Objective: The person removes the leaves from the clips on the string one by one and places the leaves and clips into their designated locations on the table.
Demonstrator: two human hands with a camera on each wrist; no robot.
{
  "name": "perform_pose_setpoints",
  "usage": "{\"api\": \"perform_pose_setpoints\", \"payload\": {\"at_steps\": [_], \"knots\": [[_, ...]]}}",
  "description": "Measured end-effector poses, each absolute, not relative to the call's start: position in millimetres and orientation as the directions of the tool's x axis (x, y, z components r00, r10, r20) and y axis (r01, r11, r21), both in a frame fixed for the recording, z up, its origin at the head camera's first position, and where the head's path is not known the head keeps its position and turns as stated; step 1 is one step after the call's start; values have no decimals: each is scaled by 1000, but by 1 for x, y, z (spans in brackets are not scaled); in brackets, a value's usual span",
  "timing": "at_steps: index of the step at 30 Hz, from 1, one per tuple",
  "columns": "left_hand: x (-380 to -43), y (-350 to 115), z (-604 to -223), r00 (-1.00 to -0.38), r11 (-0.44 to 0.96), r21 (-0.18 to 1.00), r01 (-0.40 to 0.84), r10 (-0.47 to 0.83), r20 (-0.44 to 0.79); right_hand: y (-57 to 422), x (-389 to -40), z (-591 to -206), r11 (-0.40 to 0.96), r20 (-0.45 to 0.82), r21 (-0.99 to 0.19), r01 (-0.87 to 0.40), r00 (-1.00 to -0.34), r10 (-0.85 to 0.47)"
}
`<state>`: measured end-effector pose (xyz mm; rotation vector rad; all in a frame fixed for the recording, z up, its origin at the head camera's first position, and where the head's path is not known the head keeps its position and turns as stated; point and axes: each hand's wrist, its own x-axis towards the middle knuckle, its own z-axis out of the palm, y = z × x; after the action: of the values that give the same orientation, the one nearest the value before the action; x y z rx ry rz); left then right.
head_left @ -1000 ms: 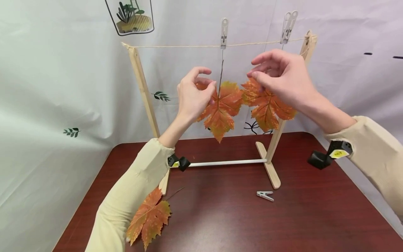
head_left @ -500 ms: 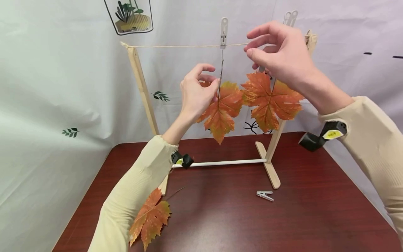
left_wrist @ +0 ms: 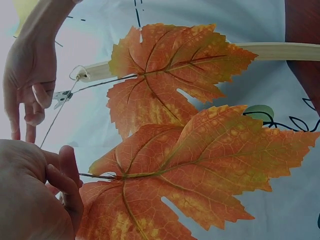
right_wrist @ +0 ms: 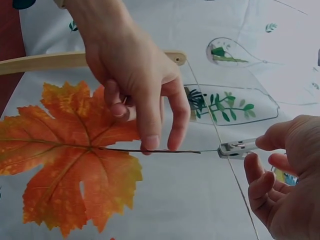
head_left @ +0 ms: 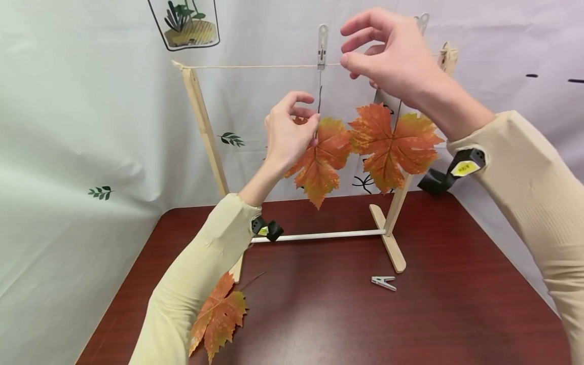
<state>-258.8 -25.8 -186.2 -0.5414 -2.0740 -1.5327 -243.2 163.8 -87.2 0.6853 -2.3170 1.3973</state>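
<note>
Left hand (head_left: 289, 129) with bent fingers, pinching stem (right_wrist: 185, 151) of middle leaf (head_left: 321, 159); this leaf hangs under string (head_left: 255, 67), below upright clothespin (head_left: 322, 48). Right hand (head_left: 392, 56) half open, holding nothing, fingers curved near this clothespin. Right leaf (head_left: 392, 147) hangs just beside middle leaf. On tabletop (head_left: 319, 314) lie third leaf (head_left: 221, 317), at left, and loose clothespin (head_left: 384, 283), near wooden foot (head_left: 393, 252) of stand.

Head view: middle leaf (head_left: 323, 161) partly behind left hand (head_left: 289, 131) — rightmost clothespin (head_left: 423, 23) mostly behind right hand (head_left: 392, 55).
</note>
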Motion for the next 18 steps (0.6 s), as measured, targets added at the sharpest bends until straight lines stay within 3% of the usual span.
{"api": "perform_pose_setpoints", "payload": {"at_steps": [18], "knots": [[-261,-22,-186,-788,279,752,598,33,615,147,-259,-64,496,433,-715,-493,-869,-239]]}}
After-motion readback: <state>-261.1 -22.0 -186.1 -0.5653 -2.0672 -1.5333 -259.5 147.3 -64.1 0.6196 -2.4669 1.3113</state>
